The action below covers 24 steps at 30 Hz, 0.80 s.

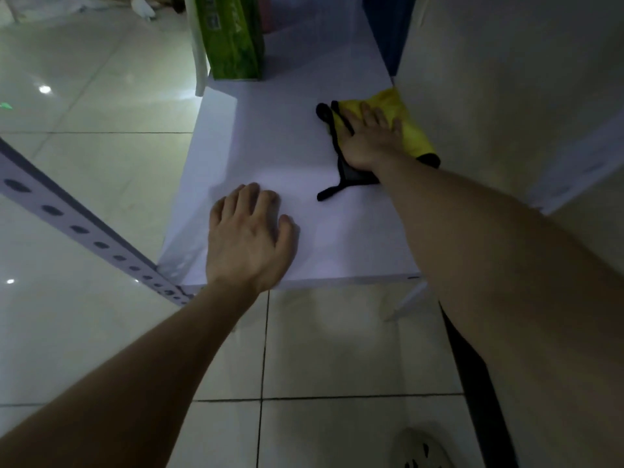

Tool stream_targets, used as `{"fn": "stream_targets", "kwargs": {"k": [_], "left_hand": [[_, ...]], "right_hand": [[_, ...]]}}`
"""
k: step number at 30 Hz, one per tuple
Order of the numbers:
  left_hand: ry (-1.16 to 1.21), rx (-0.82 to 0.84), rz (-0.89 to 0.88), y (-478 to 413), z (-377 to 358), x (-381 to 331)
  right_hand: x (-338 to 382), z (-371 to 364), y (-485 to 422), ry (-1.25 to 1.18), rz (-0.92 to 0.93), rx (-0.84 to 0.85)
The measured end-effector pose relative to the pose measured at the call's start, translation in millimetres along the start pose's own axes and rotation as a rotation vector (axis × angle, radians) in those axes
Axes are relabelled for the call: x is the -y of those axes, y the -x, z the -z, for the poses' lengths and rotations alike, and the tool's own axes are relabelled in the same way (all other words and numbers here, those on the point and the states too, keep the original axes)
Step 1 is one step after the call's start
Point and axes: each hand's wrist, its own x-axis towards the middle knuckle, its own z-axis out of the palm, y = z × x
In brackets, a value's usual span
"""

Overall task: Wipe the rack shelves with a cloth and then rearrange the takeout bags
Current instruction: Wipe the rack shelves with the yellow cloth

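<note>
The pale tiled floor (101, 163) fills most of what you see, with the white rack shelf (270, 146) running away from you just above it. A perforated rack upright (84, 228) crosses at your left and meets the shelf's near-left corner. At the far end of the shelf a green takeout bag (233, 38) stands upright. Your left hand (250, 238) lies flat on the near part of the shelf, fingers spread, its grip open and holding nothing. Your right hand (368, 136) presses palm-down on the yellow cloth with black trim (412, 130), fingers extended rather than closed around it; the cloth lies on the shelf's right side, against the wall.
</note>
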Motion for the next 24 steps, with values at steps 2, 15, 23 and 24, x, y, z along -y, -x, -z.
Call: {"fn": "stream_targets", "kwargs": {"k": [2, 15, 23, 24], "left_hand": [[0.001, -0.001, -0.002, 0.0, 2.2, -0.8], [0.011, 0.027, 0.015, 0.5, 1.2, -0.6], [0.034, -0.014, 0.011, 0.9, 1.3, -0.5], [0.035, -0.009, 0.004, 0.4, 1.8, -0.6]], "right_hand": [[-3.7, -6.7, 43.6, -0.041, 0.012, -0.018], [8.0, -33.7, 102.2, -0.078, -0.073, -0.093], [7.5, -3.3, -30.6, 0.020, -0.015, -0.034], [4.2, -2.8, -22.8, 0.028, 0.004, -0.026]]}}
